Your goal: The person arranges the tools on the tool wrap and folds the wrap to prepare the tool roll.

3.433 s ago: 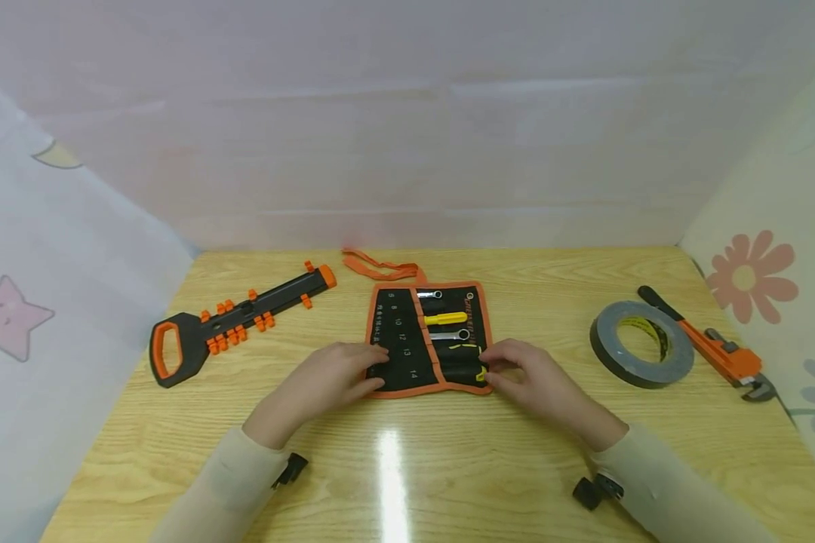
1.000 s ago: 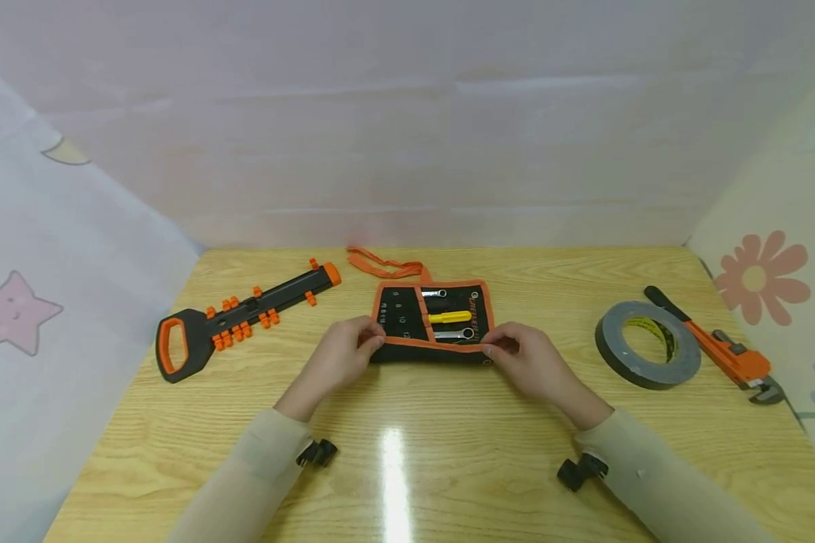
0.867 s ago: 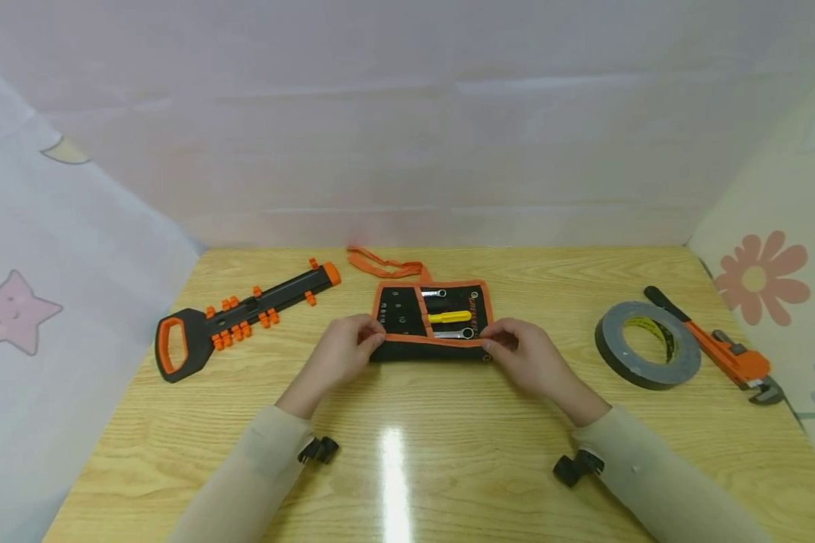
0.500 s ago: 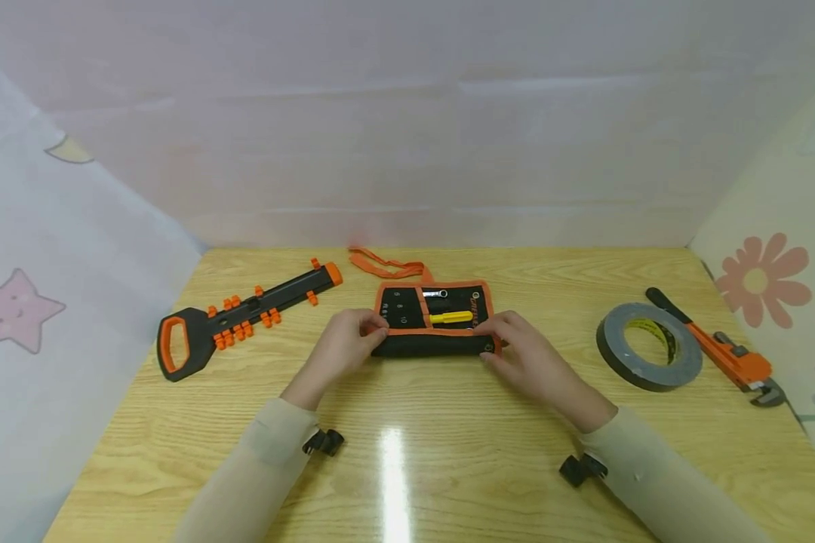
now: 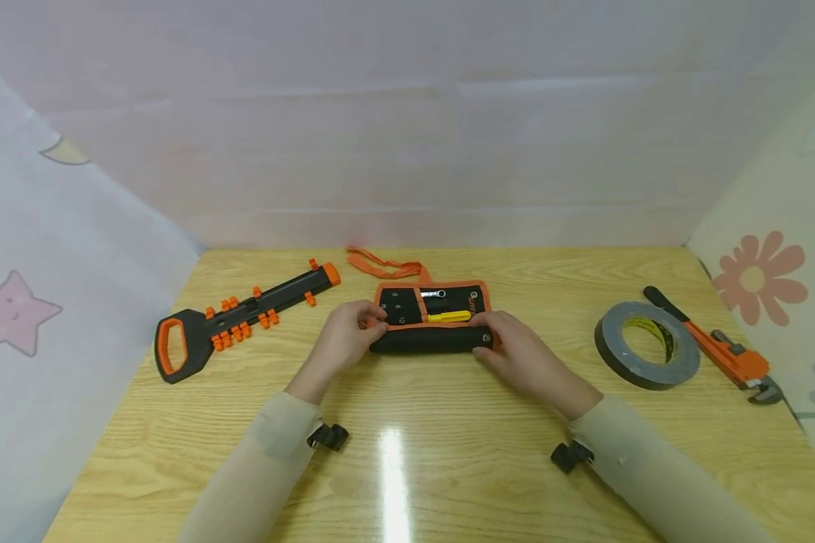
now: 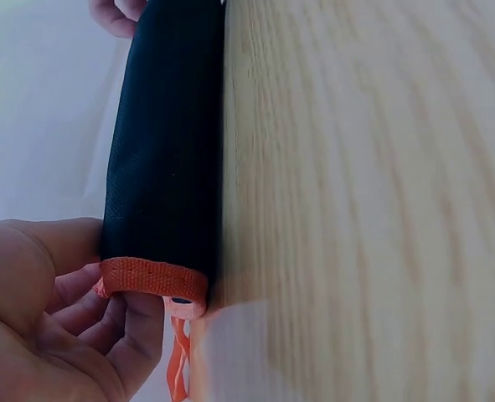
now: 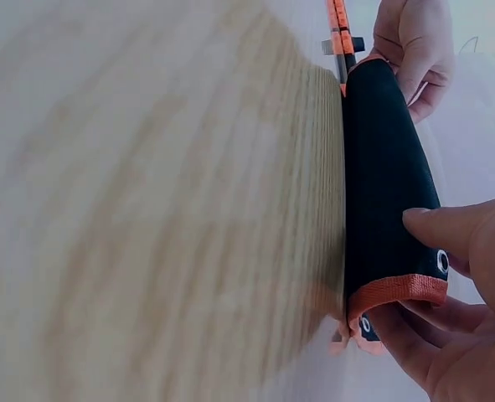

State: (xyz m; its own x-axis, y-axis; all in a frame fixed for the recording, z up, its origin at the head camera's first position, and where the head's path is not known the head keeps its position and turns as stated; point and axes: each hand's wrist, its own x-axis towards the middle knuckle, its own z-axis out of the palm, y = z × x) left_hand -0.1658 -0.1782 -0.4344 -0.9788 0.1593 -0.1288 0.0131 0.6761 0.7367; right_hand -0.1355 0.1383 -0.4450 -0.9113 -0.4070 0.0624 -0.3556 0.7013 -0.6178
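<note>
A black tool roll (image 5: 429,339) with orange trim lies mid-table, its near part folded over into a thick roll. Its flat far part shows printed numbers, a wrench (image 5: 433,293) and a yellow-handled tool (image 5: 450,317) in the pockets. My left hand (image 5: 349,332) grips the left end of the rolled part between thumb and fingers. At the other end, my right hand (image 5: 512,348) holds the roll, thumb on the near face beside a metal eyelet (image 7: 443,261) in the right wrist view. An orange tie strap (image 5: 387,265) trails off the far edge.
To the left lies a black and orange tool holder (image 5: 244,317) with a loop handle and orange clips. A roll of grey tape (image 5: 645,347) rests on the right, beside an orange pipe wrench (image 5: 716,343). A cloth-like wall (image 5: 441,151) stands behind the wooden table.
The near edge of the tool roll has been folded away from me and rolled up, covering the lower wrench. Both hands moved forward along with it.
</note>
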